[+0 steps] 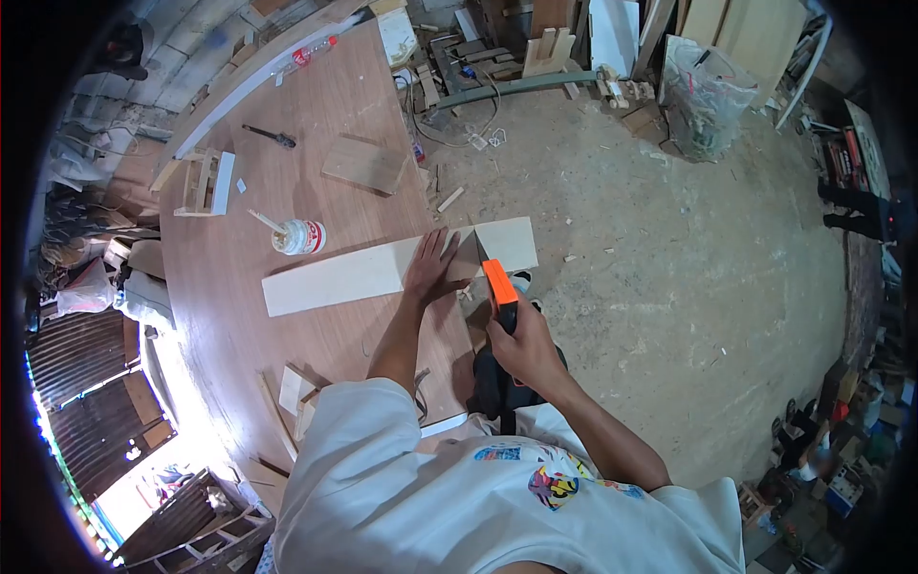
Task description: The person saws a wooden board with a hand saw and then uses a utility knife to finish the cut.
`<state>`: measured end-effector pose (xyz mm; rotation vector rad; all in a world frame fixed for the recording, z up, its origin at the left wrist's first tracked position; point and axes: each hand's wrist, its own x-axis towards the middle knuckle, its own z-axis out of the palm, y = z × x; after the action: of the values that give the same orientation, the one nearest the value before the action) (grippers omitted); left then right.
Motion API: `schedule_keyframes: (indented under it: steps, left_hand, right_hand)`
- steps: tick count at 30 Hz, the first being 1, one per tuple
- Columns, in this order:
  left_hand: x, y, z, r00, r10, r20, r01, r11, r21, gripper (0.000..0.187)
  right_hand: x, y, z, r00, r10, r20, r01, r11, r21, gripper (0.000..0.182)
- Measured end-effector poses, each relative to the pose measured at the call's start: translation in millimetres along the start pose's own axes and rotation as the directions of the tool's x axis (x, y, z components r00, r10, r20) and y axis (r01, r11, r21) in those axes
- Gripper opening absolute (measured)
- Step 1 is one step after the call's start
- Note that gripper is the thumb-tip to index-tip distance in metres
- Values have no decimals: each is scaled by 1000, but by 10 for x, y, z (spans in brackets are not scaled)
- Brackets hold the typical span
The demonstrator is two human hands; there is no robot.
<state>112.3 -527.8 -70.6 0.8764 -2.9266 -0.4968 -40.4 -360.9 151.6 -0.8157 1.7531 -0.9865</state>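
Observation:
A long pale wooden board lies across the table's right edge, its far end jutting out over the floor. My left hand rests flat on the board near that edge, fingers stretched out. In my right hand is a handsaw with an orange and black handle, gripped from below. Its thin blade stands on the overhanging part of the board, just right of my left hand. My right fingers are wrapped round the handle.
On the wooden table are a white jar with a stick in it, a short wood block, a dark screwdriver-like tool, a small wooden frame and a plastic bottle. A clear sack stands on the concrete floor.

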Motion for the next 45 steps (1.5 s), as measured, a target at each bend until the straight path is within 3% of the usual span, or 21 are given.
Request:
schedule_keyframes:
  steps: [6, 8, 9, 12, 15, 20, 22, 26, 30, 32, 33, 38, 45]
  left_hand:
    - [-20, 10, 30, 998, 23, -61, -21, 999, 32, 107]
    - [28, 18, 66, 992, 11, -129, -6, 999, 38, 107]
    - [39, 23, 35, 990, 6, -144, -3, 1000, 20, 107]
    - [-46, 46, 27, 990, 0, -141, -3, 1000, -22, 105]
    - [-39, 43, 20, 995, 31, -96, -35, 998, -43, 104]
    - [-23, 106, -21, 992, -15, -124, 11, 999, -34, 102]
    - [-32, 90, 8, 987, 3, -159, -7, 1000, -26, 102]
    - [-32, 118, -47, 983, -11, -182, 2, 999, -51, 101]
    - [-39, 72, -14, 991, 6, -136, -12, 999, -47, 101]
    - [-98, 87, 32, 993, -23, -114, 16, 998, -61, 103]
    - [-79, 56, 76, 997, -37, -62, 36, 999, -19, 106]
    - [-66, 83, 57, 999, -32, -14, 32, 999, 24, 106]
    - [-69, 134, 32, 997, 5, -79, -5, 1000, 4, 107]
  right_hand:
    - [206, 161, 142, 1000, 13, -6, -13, 1000, 17, 31]
    - [434, 468, 264, 995, -82, -52, 81, 996, -22, 32]
    - [446, 388, 225, 1000, -17, 13, 17, 1000, 8, 30]
    - [418, 295, 143, 999, -20, -31, 21, 999, 32, 18]
    - [361, 247, 136, 998, -48, -44, 48, 999, -10, 22]
    - [540, 495, 241, 994, -83, -71, 82, 996, -23, 24]
    - [702, 678, 411, 985, -151, -86, 157, 985, 72, 18]
    - [703, 758, 347, 988, -139, -63, 141, 990, 25, 17]
    - [591, 445, 229, 990, -131, -43, 132, 991, 29, 15]
    - [417, 177, 110, 996, 71, 52, -75, 994, 80, 22]
    - [363, 141, 47, 997, 72, 20, -72, 997, 15, 25]
    - [49, 15, -44, 997, 69, 22, -70, 997, 41, 28]
    - [-272, -243, -192, 996, 78, 34, -80, 994, 69, 25]
